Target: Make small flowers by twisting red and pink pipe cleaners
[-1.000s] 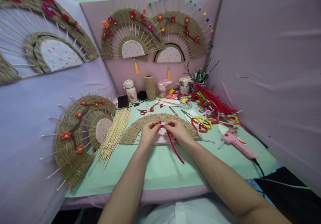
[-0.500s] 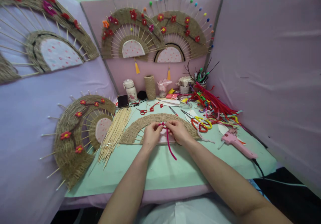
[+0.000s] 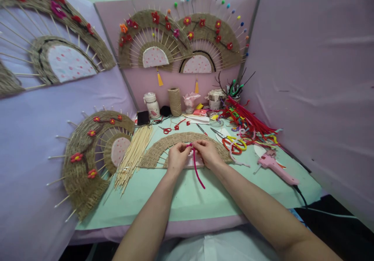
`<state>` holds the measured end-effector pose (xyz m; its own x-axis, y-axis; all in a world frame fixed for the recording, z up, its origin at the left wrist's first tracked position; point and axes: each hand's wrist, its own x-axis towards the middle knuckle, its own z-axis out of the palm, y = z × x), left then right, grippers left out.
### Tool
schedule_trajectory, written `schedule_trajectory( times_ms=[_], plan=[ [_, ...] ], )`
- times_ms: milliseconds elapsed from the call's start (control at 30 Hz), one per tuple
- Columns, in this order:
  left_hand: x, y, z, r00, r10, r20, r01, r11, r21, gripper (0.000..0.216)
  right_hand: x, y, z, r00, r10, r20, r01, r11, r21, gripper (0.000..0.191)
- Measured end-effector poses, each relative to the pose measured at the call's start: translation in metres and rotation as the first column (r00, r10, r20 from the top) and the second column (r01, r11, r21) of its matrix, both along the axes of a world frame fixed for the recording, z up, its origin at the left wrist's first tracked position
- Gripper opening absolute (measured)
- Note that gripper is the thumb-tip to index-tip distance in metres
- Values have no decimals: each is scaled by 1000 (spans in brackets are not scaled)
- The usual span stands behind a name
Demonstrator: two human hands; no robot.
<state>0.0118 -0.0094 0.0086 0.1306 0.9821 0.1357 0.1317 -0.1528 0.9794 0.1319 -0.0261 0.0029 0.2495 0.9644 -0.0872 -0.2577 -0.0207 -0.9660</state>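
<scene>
Both hands pinch a magenta pipe cleaner [image 3: 198, 173], bent small at its upper end between the fingertips, with its long tail hanging down and curving right. My left hand [image 3: 178, 157] grips the bent end from the left, fingers closed. From the other side my right hand [image 3: 207, 153] closes on it too, fingertips almost touching the left ones. Under the hands lies a half-round woven twine fan [image 3: 157, 146] with thin sticks; its pale centre is partly covered by my hands. The exact shape of the bent end is too small to make out.
Bamboo sticks [image 3: 134, 156] and a flowered fan [image 3: 84, 152] are at left. Scissors [image 3: 233, 144], a pink glue gun [image 3: 277, 168] and a heap of pipe cleaners [image 3: 251, 119] sit at right. Behind stand a twine spool [image 3: 175, 102] and a white bottle [image 3: 152, 105].
Both hands have shifted very slightly, with the fingertips a little closer together. The pipe cleaner's hanging tail has swung a bit to the left and down.
</scene>
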Motion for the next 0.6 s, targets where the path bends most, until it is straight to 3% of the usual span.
schedule_trajectory(
  times_ms=[267, 433, 600],
  plan=[
    [0, 5, -5, 997, 8, 78, -3, 998, -66, 18, -1, 3, -3, 993, 59, -106, -57, 998, 21, 28],
    [-7, 6, 6, 955, 26, 295, 51, 966, -252, 28, 5, 0, 3, 983, 151, 104, -154, 988, 23, 29],
    [-8, 6, 11, 885, 17, 465, 154, 932, -328, 27, 5, -5, 10, 952, 201, 229, -218, 975, 49, 27]
  ],
)
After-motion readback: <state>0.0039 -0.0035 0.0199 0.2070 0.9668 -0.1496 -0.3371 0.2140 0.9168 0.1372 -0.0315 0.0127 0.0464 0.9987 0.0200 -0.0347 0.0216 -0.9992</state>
